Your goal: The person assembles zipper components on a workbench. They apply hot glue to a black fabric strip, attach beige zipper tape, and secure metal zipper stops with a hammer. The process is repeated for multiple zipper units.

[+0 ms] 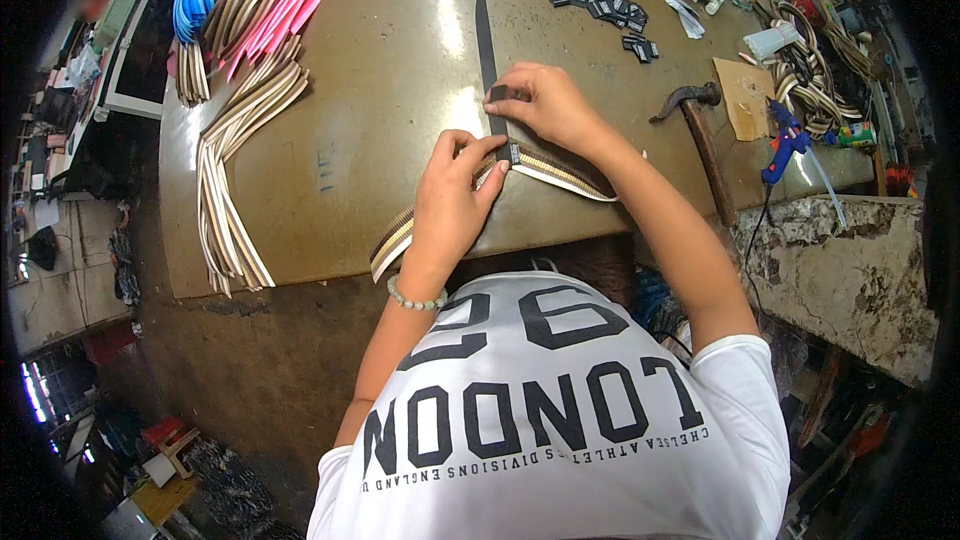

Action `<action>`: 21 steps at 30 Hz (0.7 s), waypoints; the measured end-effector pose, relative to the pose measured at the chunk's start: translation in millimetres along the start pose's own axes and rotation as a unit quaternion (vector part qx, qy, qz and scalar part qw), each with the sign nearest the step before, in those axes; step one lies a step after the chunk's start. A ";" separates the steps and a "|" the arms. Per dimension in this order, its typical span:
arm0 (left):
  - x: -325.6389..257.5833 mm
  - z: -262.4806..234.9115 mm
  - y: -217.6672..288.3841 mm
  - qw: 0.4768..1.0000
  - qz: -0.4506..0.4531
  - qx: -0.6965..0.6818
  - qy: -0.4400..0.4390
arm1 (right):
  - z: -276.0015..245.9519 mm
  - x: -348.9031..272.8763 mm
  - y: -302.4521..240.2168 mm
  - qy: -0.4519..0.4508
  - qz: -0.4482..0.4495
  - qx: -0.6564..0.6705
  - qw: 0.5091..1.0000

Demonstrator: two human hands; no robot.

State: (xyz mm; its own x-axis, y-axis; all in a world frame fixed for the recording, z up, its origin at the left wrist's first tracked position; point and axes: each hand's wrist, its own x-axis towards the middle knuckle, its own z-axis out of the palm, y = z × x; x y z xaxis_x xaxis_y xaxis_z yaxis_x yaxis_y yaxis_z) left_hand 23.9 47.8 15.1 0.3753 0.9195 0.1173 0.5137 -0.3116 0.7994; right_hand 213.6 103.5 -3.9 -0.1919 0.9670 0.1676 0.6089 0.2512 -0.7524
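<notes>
A striped strap [562,174] in brown, tan and white lies across the table's near edge, its left end [392,245] hanging by my left wrist. My left hand [455,185] pinches the strap near its middle, beside a small black piece [512,154] with a pale mark that sits across the strap. Just above, my right hand [550,108] is closed on the folded end of a black strip [510,93]. A long black band [484,30] runs away from me up the table, passing behind my right fingertips. Whether band and strip are one piece I cannot tell.
Bundles of striped straps [228,155], pink straps [285,15] and blue straps [193,2] lie at the left. Small black pieces [610,5] are scattered at the far right. A hammer [700,135], cardboard [743,100] and a blue glue gun [787,140] with a cord are nearer right.
</notes>
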 end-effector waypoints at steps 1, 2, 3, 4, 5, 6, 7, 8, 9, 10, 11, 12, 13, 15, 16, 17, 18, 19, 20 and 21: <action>-0.7 0.1 0.0 1.000 0.003 0.010 -0.005 | -0.4 0.2 -2.7 0.003 0.010 0.000 1.000; -1.3 0.5 -0.2 1.000 0.006 0.020 -0.011 | -2.4 -1.0 -7.2 -0.004 0.039 -0.011 0.999; -2.0 1.2 -0.7 0.999 0.018 0.030 -0.004 | -6.1 -2.7 -12.9 0.003 0.063 -0.023 0.998; -2.6 2.1 -1.5 0.999 0.030 0.039 0.003 | -9.9 -6.3 -18.8 0.034 0.048 -0.012 0.998; -2.5 3.0 -2.7 0.998 0.034 0.053 0.005 | -14.3 -14.0 -25.6 0.077 0.026 -0.003 0.997; -2.4 4.0 -4.2 0.998 0.047 0.049 0.014 | -16.8 -22.3 -31.3 0.109 0.001 0.007 0.994; -2.6 4.7 -5.6 0.997 0.050 0.052 0.016 | -22.3 -36.1 -35.1 0.098 -0.050 -0.091 0.990; -2.8 5.2 -6.9 0.997 0.051 0.056 0.020 | -24.7 -49.6 -37.2 0.041 -0.074 -0.123 0.989; -2.5 6.1 -8.0 0.995 0.061 0.067 0.029 | -26.5 -63.4 -37.4 -0.016 -0.099 -0.153 0.983; -2.2 6.7 -8.7 0.994 0.072 0.079 0.036 | -27.2 -75.4 -35.4 -0.070 -0.124 -0.186 0.972; -1.7 7.1 -9.2 0.991 0.083 0.092 0.042 | -25.5 -82.2 -31.3 -0.062 -0.145 -0.202 0.967; -1.5 7.3 -9.4 0.991 0.085 0.091 0.044 | -23.7 -88.4 -27.3 -0.052 -0.166 -0.222 0.959; -1.4 7.6 -9.4 0.991 0.088 0.090 0.047 | -22.1 -92.6 -23.5 -0.046 -0.185 -0.244 0.951; -2.4 8.0 -9.0 0.991 0.083 0.090 0.049 | -17.6 -94.4 -20.1 -0.041 -0.189 -0.243 0.950; -3.1 8.1 -8.8 0.992 0.078 0.091 0.048 | -15.5 -92.5 -21.1 -0.040 -0.190 -0.243 0.950; -3.7 8.2 -8.6 0.992 0.073 0.092 0.046 | -14.1 -90.7 -23.9 -0.039 -0.190 -0.249 0.949; -4.4 8.6 -8.4 0.990 0.079 0.108 0.049 | -13.6 -88.8 -27.8 -0.039 -0.189 -0.256 0.947; -5.1 9.3 -8.3 0.987 0.085 0.124 0.051 | -14.0 -87.6 -32.0 -0.040 -0.180 -0.263 0.947; -5.8 10.2 -8.1 0.984 0.091 0.140 0.054 | -15.9 -87.9 -35.1 -0.051 -0.178 -0.259 0.948; -6.1 11.6 -7.9 0.981 0.104 0.151 0.065 | -19.6 -89.7 -36.1 -0.063 -0.168 -0.255 0.950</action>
State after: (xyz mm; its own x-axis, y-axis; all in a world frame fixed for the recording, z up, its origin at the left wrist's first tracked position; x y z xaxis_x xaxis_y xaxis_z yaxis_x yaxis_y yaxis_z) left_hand 26.5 41.9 1.3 0.4044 0.8453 0.3492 0.6488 -0.5343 0.5418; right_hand 223.9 8.5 20.7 -0.5126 0.8239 0.2415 0.7849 0.5638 -0.2571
